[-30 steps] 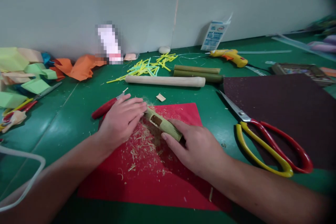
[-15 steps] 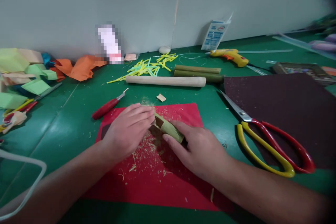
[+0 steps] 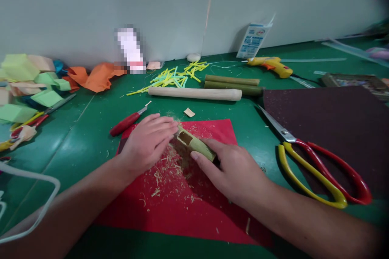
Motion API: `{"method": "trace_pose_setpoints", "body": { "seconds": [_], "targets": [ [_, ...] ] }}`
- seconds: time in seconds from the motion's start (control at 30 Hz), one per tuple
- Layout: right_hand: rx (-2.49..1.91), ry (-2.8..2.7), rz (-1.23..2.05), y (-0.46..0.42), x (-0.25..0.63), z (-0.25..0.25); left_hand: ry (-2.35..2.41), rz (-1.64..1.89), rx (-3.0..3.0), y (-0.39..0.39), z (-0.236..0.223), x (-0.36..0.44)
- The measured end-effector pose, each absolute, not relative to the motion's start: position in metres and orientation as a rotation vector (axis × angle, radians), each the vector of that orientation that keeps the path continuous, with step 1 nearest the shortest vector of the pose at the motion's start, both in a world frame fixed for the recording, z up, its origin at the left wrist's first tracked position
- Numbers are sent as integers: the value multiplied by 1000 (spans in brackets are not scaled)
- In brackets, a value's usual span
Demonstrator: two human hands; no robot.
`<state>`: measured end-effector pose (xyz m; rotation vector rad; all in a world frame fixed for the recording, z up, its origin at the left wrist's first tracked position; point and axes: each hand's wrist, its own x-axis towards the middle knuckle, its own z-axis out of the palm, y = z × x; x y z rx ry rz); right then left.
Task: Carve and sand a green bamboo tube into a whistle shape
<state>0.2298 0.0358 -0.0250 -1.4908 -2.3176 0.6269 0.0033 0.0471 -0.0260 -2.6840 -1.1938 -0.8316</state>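
A short green bamboo tube with an oblong opening cut in its upper side slants over a red sheet. My right hand grips the tube's near end, thumb on one side and fingers on the other. At the far end is my left hand, its fingers straight, pressed together and bent down over the tube; whatever lies under the fingertips is hidden. Pale shavings and dust cover the sheet around the tube. A red-handled knife lies just beyond my left hand.
Large scissors with red and yellow handles lie right of my right hand, partly on a dark brown sheet. Behind are a pale stick, green bamboo pieces, yellow strips and a yellow glue gun. Folded papers crowd the left.
My left hand slid toward the right over the tube's far end, then drew back slightly, showing more of the opening. The right hand keeps its grip. The view shifts a little.
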Motion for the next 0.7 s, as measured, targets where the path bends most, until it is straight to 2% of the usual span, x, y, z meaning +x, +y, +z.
{"method": "trace_pose_setpoints", "body": {
  "seconds": [0.7],
  "targets": [
    [-1389, -2417, 258, 39, 233, -28, -1150, -870, -2615, 55, -28, -3]
  ]
}}
